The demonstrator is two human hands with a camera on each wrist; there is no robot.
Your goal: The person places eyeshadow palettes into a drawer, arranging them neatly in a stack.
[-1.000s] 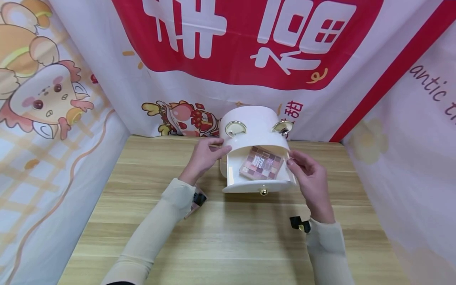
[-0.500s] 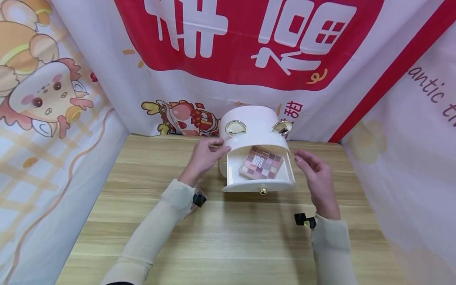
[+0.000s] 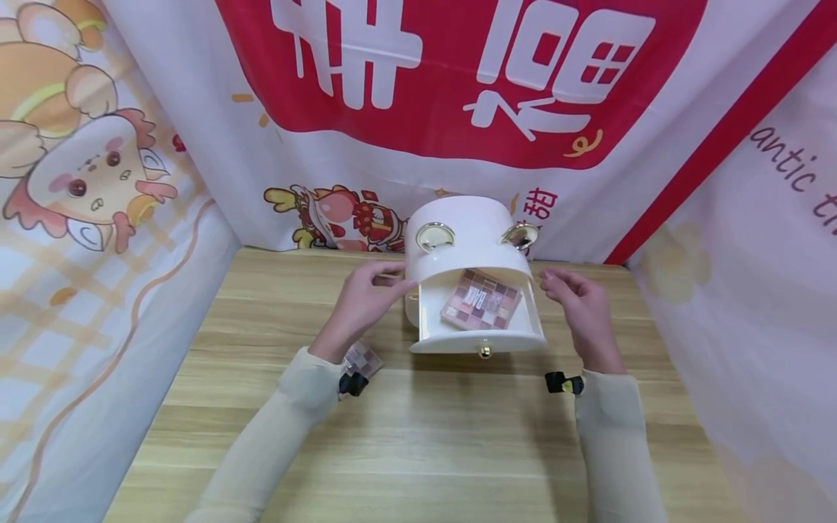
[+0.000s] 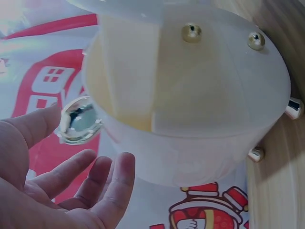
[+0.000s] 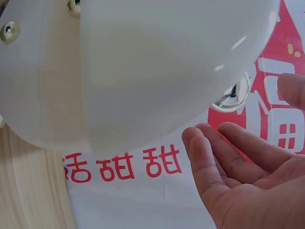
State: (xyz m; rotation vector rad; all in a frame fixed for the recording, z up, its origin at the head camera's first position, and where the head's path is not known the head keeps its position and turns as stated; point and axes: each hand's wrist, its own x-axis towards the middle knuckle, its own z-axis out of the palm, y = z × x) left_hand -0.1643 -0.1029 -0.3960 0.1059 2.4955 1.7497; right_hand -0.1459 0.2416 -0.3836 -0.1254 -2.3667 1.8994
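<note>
A white rounded storage box (image 3: 461,214) with gold-rimmed ears stands at the back of the table, its drawer (image 3: 451,343) pulled out. Inside the drawer lies a checkered eyeshadow palette (image 3: 484,299), slightly turned. My left hand (image 3: 362,305) is at the box's left side; in the left wrist view its loosely bent fingers (image 4: 119,186) hold nothing and appear apart from the wall. At the right side, my right hand (image 3: 584,312) hovers just off the box, with relaxed fingers (image 5: 200,152) and nothing held. A second palette (image 3: 366,359) lies partly hidden behind my left wrist.
The wooden table (image 3: 445,450) ends at a white and red printed cloth (image 3: 346,145) hanging right behind the box. Printed cloths also hang along the left and right sides. A gold knob (image 3: 484,352) sticks out from the drawer front.
My right hand has come away from the box's right side. My left hand has let go and drawn slightly back to the left, uncovering more of the table palette. The drawer remains out.
</note>
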